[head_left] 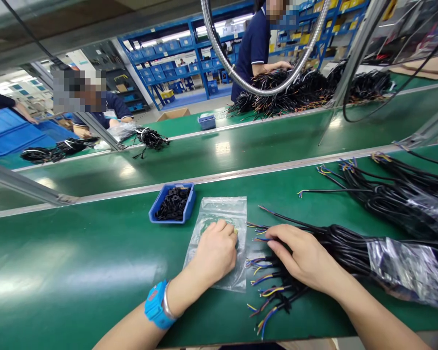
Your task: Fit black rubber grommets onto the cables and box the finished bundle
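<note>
My left hand (pixel 216 250) lies on a clear zip bag (pixel 240 209), its fingers curled under. A small yellowish bit shows beside the knuckles, but what the fingers hold is hidden. To the right, my right hand (pixel 302 255) has its thumb and forefinger closed around the end of a black cable (pixel 262 239) with coloured wires poking out. Several more cable ends with blue, yellow and brown wires (pixel 272 292) fan out below it. They belong to a bundle of black cables (pixel 345 243) partly wrapped in clear plastic (pixel 405 272).
A blue bin (pixel 191 201) of small black parts stands behind the bag. A second cable bundle (pixel 383 194) lies at the right. Beyond the metal rail (pixel 219 176), co-workers (pixel 253 48) sit or stand by cable piles. A flexible metal conduit (pixel 237 80) hangs overhead.
</note>
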`<control>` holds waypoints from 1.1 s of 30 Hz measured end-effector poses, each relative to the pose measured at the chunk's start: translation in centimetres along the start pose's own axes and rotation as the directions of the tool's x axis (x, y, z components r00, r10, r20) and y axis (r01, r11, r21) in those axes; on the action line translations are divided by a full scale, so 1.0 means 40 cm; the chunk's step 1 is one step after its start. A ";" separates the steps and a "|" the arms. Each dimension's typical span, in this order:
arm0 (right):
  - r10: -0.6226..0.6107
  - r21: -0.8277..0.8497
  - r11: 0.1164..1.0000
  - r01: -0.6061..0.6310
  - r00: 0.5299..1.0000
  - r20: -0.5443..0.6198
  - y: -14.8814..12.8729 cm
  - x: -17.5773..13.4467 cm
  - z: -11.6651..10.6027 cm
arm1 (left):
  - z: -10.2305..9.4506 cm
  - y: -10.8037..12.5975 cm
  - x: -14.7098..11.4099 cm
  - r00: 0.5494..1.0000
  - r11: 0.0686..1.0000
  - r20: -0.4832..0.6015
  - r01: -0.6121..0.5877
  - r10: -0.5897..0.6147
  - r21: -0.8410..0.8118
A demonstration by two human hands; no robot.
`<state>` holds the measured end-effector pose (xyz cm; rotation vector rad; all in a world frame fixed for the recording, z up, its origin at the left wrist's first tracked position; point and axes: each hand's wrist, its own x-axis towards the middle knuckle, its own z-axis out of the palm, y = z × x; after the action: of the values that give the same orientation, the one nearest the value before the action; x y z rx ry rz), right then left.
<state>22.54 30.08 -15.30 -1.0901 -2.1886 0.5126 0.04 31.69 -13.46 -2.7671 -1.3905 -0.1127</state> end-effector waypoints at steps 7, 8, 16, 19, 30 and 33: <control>-0.019 0.092 0.995 0.035 0.985 -0.173 -0.023 0.012 -0.018 | -0.024 0.027 0.031 0.923 0.200 0.098 0.183 -0.373 -0.963; -0.024 0.107 0.993 0.045 0.983 -0.185 -0.026 0.013 -0.020 | -0.023 0.033 0.035 0.914 -0.020 0.159 0.163 -0.373 -0.986; 0.011 0.161 0.987 0.019 0.983 -0.185 -0.029 0.010 -0.020 | 0.014 0.076 0.035 0.926 -0.544 0.292 0.121 -0.240 -0.831; 0.013 0.164 0.986 0.017 0.983 -0.184 -0.033 0.011 -0.018 | 0.020 0.074 0.030 0.942 -0.540 0.263 0.112 -0.210 -0.834; -0.108 -0.090 0.992 0.091 0.971 -0.213 -0.035 0.014 -0.006 | 0.047 0.078 0.023 0.912 -0.549 0.291 0.092 -0.289 -0.831; -0.192 -0.228 0.963 0.140 0.957 -0.220 -0.031 0.012 -0.005 | 0.048 0.086 0.023 0.885 -0.567 0.343 0.114 -0.316 -0.816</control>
<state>21.76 29.74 -14.24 -1.0039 -2.1274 0.0685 3.42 30.51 -15.32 -2.2845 -2.7005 -3.2312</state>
